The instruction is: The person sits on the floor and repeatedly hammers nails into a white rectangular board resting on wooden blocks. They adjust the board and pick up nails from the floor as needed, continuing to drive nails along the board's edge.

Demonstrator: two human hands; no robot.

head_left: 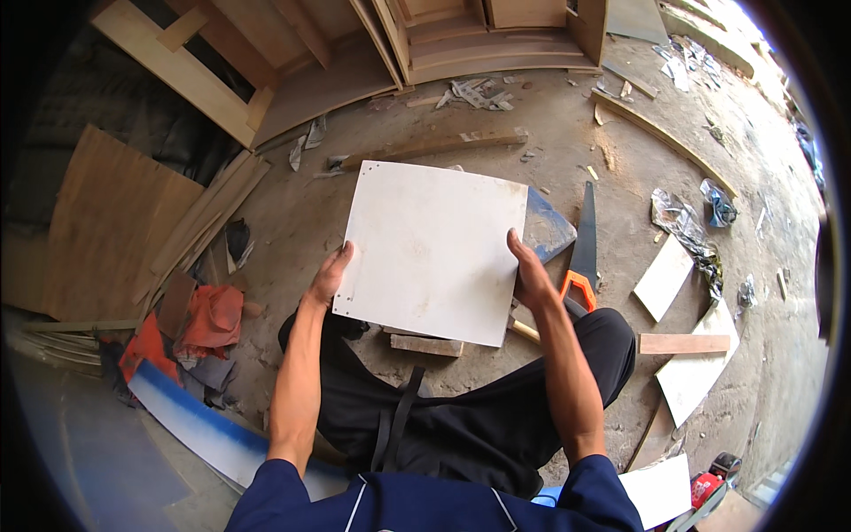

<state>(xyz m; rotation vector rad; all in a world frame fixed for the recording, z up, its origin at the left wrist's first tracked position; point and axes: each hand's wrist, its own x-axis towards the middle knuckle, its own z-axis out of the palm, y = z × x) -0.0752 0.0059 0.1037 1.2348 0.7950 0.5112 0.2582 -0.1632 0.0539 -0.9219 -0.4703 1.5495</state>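
A square white board (430,253) with small holes near its left corners is held out in front of me, above my crossed legs. My left hand (328,275) grips its left edge, the thumb near the top face. On the opposite edge, my right hand (530,273) holds it with the thumb along the rim; the other fingers of both hands are hidden beneath. Under the board's near edge a wooden block (426,346) shows on the floor. To the right of my right hand lies a handsaw (582,253) with an orange handle, beside a blue piece (550,223) partly covered by the board.
Wooden cabinet frames (496,49) stand at the far side. Plywood sheets (115,222) lean at left near red cloth (211,321). White offcuts (665,277), a wood strip (683,343) and crumpled plastic (678,217) lie at right. A red power tool (706,489) sits at lower right.
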